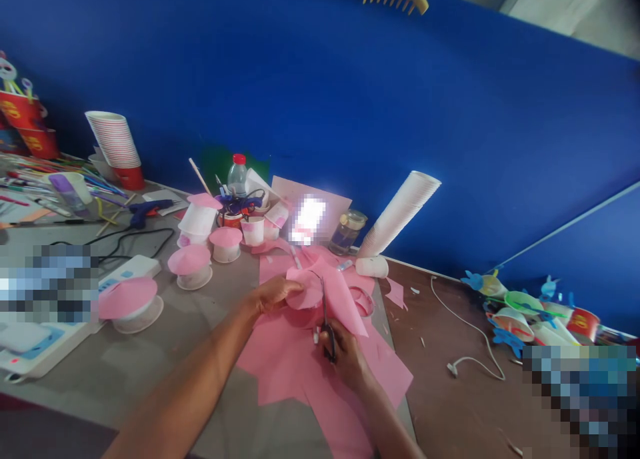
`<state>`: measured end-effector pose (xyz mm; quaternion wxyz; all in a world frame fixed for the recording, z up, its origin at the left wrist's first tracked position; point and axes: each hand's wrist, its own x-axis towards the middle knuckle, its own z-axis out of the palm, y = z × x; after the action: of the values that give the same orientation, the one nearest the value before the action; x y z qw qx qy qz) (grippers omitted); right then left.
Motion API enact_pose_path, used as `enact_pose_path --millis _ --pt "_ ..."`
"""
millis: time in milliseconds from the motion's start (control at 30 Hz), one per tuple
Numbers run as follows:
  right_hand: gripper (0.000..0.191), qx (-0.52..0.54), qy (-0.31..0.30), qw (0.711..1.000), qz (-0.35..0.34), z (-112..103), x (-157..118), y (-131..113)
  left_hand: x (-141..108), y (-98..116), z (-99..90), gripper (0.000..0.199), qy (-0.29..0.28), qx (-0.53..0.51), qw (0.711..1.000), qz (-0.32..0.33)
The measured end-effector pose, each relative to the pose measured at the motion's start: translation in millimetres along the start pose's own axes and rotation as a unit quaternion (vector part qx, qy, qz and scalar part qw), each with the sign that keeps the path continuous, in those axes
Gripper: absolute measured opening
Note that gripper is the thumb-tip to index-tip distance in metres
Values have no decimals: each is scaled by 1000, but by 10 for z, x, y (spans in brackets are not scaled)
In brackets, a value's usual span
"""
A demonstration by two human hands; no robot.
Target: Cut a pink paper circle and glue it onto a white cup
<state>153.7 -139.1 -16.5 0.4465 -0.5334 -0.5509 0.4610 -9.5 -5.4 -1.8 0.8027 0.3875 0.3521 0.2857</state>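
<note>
The right hand is closed around the black handles of a pair of scissors, whose slim blades point up to the far edge of a curved piece of pink paper. Whether the blades are apart or together cannot be told. The left hand is pressed on that piece from the left, fingers together against it, and the piece is held up just above loose pink paper sheets spread on the table.

The grey tabletop meets a brown worktop on the right, where a white cable lies in loops. To the left stand white cups with pink tops and a blue glue gun. Further along the far edge are a bottle with a red cap, a glass jar and a tilted stack of white paper cups, leaning on the blue wall.
</note>
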Motion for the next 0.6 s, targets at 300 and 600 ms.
enact_pose_path --millis 300,600 --pt "39 3 -6 1000 -15 -18 12 99 -13 16 8 27 -3 -6 1000 2" --pt "38 -31 -10 999 -19 -25 -7 53 -42 38 17 20 16 10 1000 -10"
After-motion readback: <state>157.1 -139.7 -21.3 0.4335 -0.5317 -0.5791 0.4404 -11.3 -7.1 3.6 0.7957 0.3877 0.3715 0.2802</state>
